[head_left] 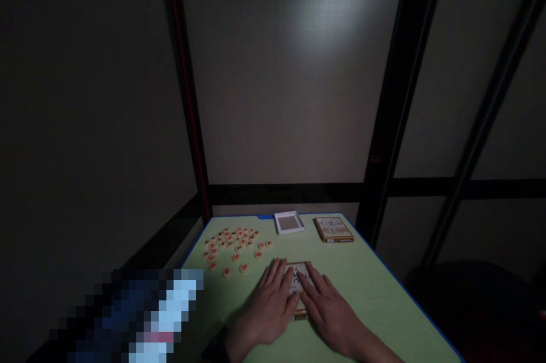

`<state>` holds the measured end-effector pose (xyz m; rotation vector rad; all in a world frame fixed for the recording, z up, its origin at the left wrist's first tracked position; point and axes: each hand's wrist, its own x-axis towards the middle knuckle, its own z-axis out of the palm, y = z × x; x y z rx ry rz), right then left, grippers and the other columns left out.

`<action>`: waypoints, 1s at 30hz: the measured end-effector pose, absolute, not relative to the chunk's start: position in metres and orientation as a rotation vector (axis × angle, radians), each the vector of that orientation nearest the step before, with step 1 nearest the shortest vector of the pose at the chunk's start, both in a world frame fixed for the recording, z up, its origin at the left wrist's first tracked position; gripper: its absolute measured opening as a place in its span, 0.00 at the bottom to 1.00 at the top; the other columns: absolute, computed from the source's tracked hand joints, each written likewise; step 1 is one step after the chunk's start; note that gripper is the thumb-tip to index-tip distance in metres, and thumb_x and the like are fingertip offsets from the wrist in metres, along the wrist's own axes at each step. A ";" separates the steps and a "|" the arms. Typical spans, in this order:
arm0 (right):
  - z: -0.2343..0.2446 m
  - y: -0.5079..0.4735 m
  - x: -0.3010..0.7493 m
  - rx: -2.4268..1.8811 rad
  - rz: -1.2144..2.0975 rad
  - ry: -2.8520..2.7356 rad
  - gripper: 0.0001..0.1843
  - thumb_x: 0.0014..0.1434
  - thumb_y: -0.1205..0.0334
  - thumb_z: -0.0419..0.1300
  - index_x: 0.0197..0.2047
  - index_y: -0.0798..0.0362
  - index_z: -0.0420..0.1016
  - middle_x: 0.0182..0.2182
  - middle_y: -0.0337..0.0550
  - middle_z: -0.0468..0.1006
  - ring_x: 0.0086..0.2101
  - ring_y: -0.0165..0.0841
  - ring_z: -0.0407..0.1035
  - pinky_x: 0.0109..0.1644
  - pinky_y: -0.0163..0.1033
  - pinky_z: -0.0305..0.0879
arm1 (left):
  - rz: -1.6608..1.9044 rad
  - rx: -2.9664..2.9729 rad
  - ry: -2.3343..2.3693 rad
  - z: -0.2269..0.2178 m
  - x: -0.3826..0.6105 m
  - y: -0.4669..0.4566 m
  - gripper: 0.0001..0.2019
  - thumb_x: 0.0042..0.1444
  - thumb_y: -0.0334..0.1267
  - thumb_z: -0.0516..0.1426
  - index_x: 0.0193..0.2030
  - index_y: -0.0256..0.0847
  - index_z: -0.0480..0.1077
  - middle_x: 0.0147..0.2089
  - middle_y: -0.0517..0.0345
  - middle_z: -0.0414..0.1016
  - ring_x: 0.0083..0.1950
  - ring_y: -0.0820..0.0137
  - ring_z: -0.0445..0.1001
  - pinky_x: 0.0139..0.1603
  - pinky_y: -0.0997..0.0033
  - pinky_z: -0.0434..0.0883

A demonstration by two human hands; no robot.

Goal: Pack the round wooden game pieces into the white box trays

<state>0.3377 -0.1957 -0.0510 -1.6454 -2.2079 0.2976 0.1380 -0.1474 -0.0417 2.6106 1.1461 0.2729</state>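
A flat box (297, 290) with black brush-style characters on its printed cover lies near the table's front, partly hidden under my hands. My left hand (273, 303) rests on its left side, fingers stretched out and pointing forward. On the right side of the cover lies my right hand (326, 309), also with straight fingers. Neither hand is wrapped round anything. Round Chinese chess pieces (236, 258) with red or dark markings are scattered loosely to the left, beyond my left hand.
At the back of the green table (375, 300) sits a shallow white open tray (290, 223). A second printed box (333, 229) lies near the right edge. Wall panels (285, 95) rise behind the table. A pixelated patch (166, 312) covers the lower left.
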 end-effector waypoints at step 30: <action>-0.036 -0.054 0.446 -1.849 0.157 -1.582 0.35 0.68 0.41 0.42 0.63 0.56 0.70 0.62 0.54 0.70 0.60 0.43 0.65 0.64 0.48 0.59 | 0.264 2.466 0.679 -0.039 0.221 -0.095 0.57 0.39 0.65 0.66 0.74 0.49 0.51 0.76 0.47 0.45 0.74 0.43 0.45 0.72 0.45 0.52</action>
